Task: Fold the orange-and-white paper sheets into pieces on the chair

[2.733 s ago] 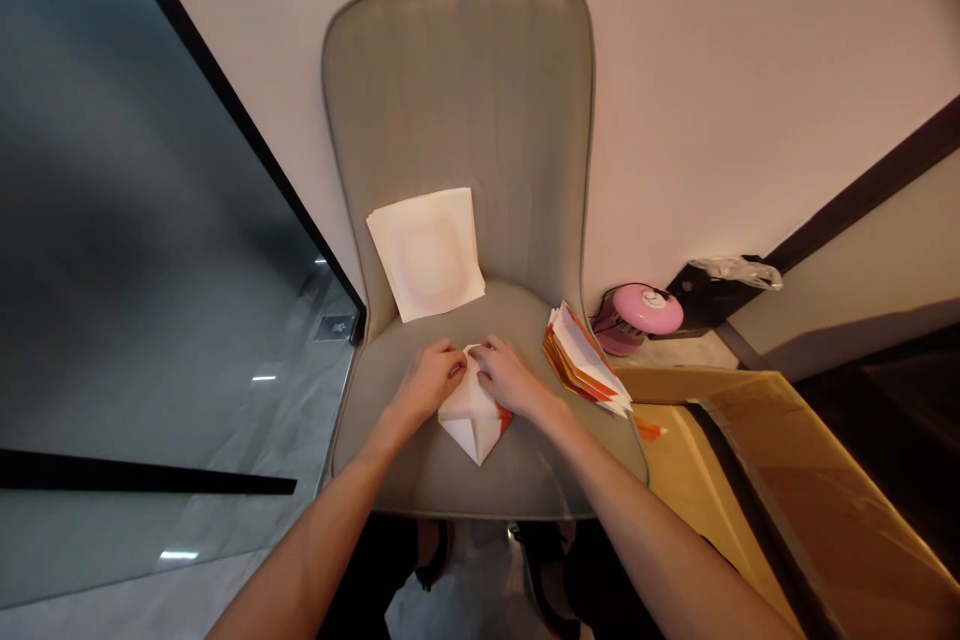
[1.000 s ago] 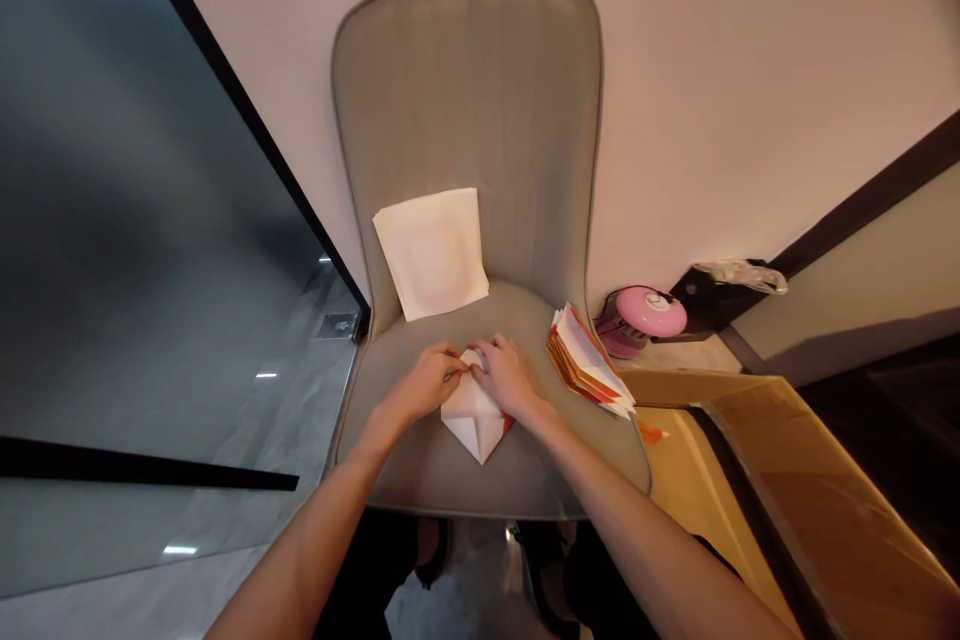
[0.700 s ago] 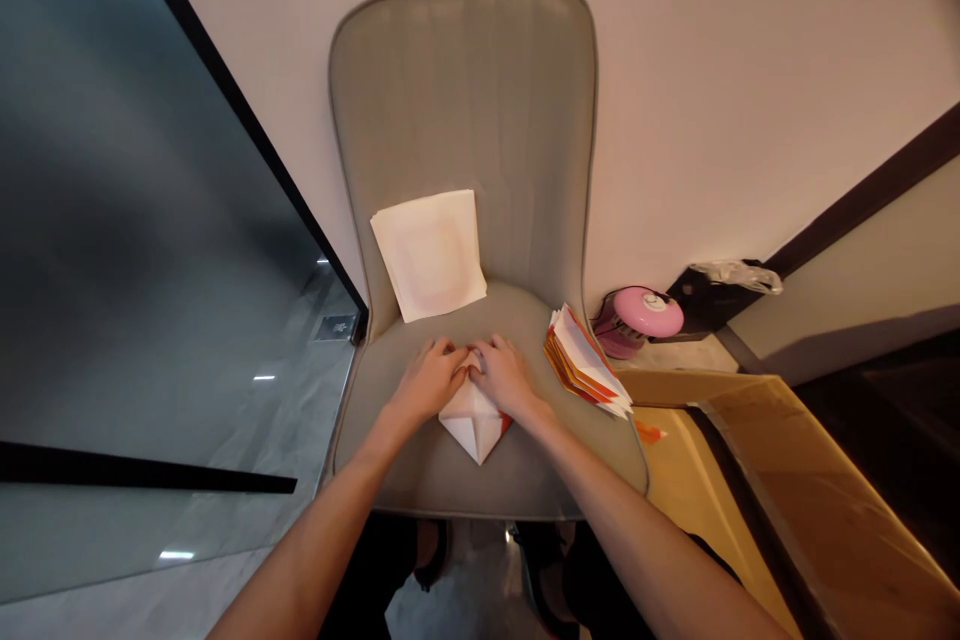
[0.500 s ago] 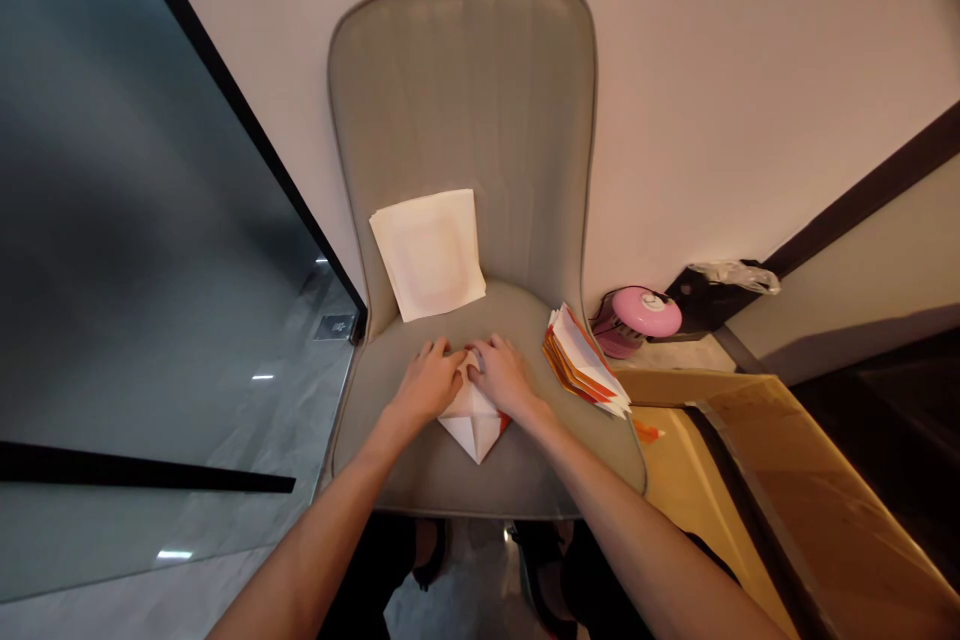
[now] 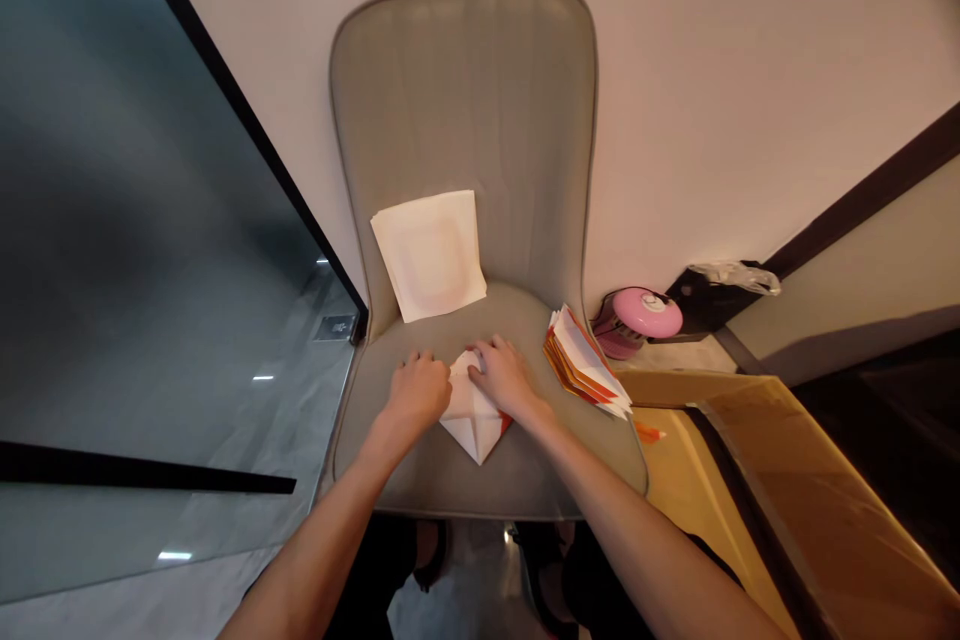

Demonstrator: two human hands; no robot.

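A folded sheet of paper (image 5: 469,410), white with a red patch at its right edge, lies on the chair seat (image 5: 416,480). Its near end comes to a point and creases cross its face. At the paper's left edge, my left hand (image 5: 421,388) has its fingers curled in and closed on the edge; the fingertips are partly hidden. My right hand (image 5: 501,375) rests over the upper right part of the paper, thumb and fingers apart, pressing it against the seat.
A stack of square white paper (image 5: 433,255) leans on the chair back (image 5: 465,90). Several folded red and orange papers (image 5: 585,365) sit at the seat's right edge. Beyond are a pink appliance (image 5: 645,312) and a cardboard box (image 5: 817,480). A glass panel (image 5: 150,270) stands left.
My left hand has drawn left, from the paper's top to its left edge, and its fingers have curled in. My right hand stays almost where it was.
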